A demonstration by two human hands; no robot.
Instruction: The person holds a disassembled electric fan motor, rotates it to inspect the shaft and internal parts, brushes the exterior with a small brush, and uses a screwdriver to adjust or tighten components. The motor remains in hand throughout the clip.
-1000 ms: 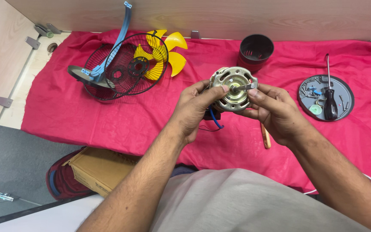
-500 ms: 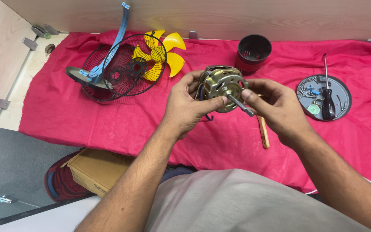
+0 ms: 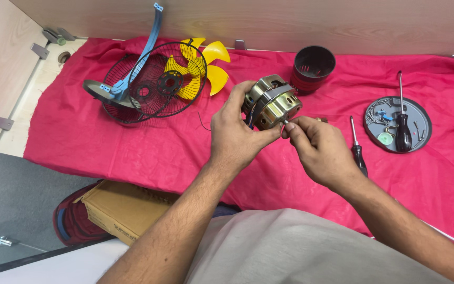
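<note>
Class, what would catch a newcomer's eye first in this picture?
At centre, the left hand grips a metal fan motor while the right hand pinches its shaft. Behind, at the left of the bright red cloth, a yellow fan blade lies by a black wire guard.

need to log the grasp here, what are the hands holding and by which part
The left hand holds the fan motor by its round body, lifted above the red cloth. The right hand pinches the thin metal shaft sticking out of the motor.

Single head view, steeply downward, close over red cloth (image 3: pixel 132 142).
</note>
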